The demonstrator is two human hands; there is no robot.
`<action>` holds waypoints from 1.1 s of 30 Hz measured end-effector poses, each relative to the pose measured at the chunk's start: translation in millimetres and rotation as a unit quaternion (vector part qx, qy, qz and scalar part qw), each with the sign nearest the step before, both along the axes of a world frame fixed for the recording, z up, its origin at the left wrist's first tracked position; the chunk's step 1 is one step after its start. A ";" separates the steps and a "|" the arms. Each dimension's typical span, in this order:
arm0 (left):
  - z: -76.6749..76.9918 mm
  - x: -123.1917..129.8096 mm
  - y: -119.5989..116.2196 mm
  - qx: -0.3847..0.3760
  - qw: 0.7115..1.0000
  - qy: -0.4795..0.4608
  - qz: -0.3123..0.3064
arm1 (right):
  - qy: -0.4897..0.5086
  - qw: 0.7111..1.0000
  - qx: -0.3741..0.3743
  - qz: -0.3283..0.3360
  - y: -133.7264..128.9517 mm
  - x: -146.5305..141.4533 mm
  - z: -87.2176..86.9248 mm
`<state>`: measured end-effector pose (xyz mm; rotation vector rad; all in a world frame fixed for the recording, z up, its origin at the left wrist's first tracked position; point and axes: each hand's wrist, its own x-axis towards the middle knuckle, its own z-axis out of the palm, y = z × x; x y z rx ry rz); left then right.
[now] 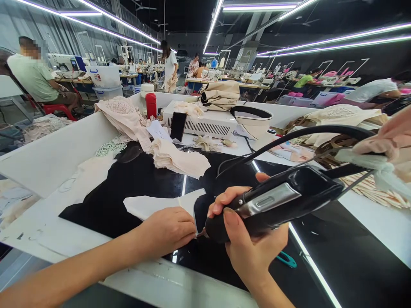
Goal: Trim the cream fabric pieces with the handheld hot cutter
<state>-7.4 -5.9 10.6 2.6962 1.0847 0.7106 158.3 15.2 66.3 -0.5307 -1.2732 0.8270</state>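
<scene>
My right hand (248,231) is wrapped round a black handheld power tool (276,199) with a silver panel. The tool slants down to the left, and its narrow tip meets the edge of a white piece (144,206), beside my left fingertips. My left hand (170,229) lies over the lower right part of that piece, fingers together, pressing it on the glossy black surface (102,209). A black cable (298,131) loops from the tool's rear, where pale cloth is tied round it. Beyond the white piece rests a stack of cream fabric pieces (176,158).
At the back stand a white vented box (208,124), a red bottle (150,105), a phone (178,126) and an open round cream container (253,119). A teal-handled item (286,259) lies right of my right wrist. Fabric heaps sit at both sides; people sit and stand farther off.
</scene>
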 end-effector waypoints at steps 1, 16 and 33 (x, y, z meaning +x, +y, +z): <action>0.5 -0.1 0.4 -0.005 1.000 0.000 0.007 | -0.002 1.000 0.000 -0.001 0.0 0.1 0.1; -3.1 1.4 9.4 0.003 0.999 -0.043 -0.010 | 0.005 1.000 0.001 0.002 -0.8 0.4 -0.3; 1.1 -15.6 6.1 0.097 0.991 -0.014 -0.088 | 0.036 0.998 0.009 0.041 0.0 2.2 0.3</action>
